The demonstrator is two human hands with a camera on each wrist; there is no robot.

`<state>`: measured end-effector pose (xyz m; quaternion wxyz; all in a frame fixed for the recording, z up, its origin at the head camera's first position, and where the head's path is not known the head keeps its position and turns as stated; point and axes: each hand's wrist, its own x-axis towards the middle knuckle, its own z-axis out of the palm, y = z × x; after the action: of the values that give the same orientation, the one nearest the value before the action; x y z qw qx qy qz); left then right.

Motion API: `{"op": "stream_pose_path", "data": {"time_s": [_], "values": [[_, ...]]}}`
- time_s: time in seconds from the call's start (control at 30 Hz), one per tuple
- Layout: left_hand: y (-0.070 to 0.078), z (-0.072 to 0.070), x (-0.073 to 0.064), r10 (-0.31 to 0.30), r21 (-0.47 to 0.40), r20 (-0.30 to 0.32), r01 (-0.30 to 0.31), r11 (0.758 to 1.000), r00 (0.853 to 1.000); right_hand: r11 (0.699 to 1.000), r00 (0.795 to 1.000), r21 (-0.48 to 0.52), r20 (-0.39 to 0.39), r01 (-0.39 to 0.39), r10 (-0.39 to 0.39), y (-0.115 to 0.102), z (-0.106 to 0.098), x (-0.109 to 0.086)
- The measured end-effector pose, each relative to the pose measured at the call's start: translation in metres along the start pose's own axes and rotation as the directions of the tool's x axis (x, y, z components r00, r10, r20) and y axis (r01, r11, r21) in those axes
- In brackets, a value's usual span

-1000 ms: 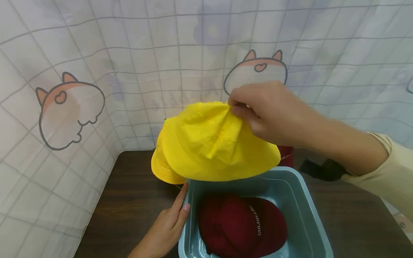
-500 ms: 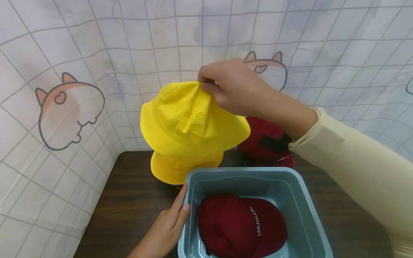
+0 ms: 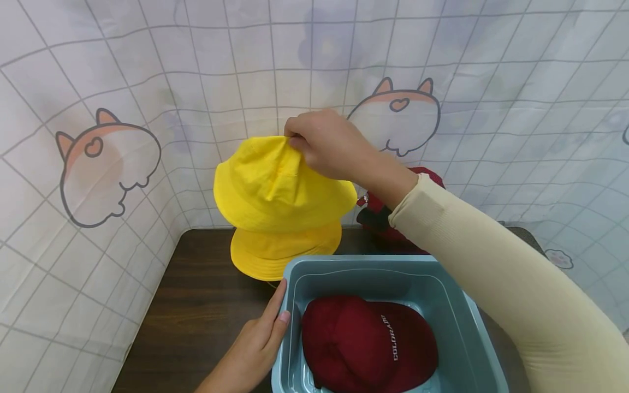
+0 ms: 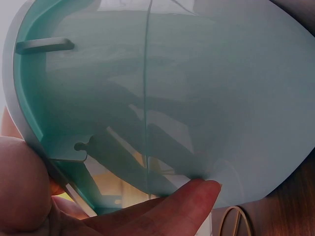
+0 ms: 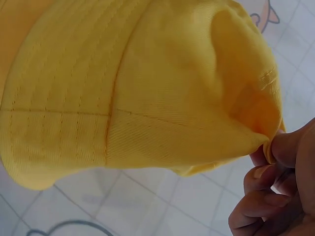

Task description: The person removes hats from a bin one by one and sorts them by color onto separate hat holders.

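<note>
My right hand (image 3: 329, 144) pinches the crown of a yellow bucket hat (image 3: 265, 191). In the right wrist view, the cloth of that bucket hat (image 5: 167, 93) bunches between thumb and fingers. Its brim overlaps a second yellow bucket hat (image 3: 290, 251) standing on the table behind the bin. My left hand (image 3: 255, 338) grips the left wall of a blue-grey plastic bin (image 3: 373, 262). The left wrist view has the outer wall of the bin (image 4: 221, 98) close up, with the thumb over the rim and fingers along the outside.
A dark red baseball cap (image 3: 363, 344) lettered COLORADO lies in the bin. Another dark red cap (image 3: 393, 218) stands behind the bin, partly hidden by my right sleeve (image 3: 472, 229). The dark wooden table (image 3: 182, 311) meets white gridded sheeting (image 3: 236, 98) at the left and back.
My right hand has carried the held bucket hat left from above the bin, up and then slightly down, over the other yellow hat. The left hand has stayed at the bin.
</note>
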<state>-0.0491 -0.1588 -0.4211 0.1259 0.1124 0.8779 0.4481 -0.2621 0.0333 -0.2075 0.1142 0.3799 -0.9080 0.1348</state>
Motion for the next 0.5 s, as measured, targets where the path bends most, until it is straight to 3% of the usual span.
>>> {"op": "stream_pose_path", "data": {"time_s": [0.5], "values": [[0.000,0.002,-0.001,0.002,0.006,-0.030,-0.002,1.000,1.000,0.999,0.995,0.015,0.099,-0.033,0.032,0.000,0.046,0.012]]}}
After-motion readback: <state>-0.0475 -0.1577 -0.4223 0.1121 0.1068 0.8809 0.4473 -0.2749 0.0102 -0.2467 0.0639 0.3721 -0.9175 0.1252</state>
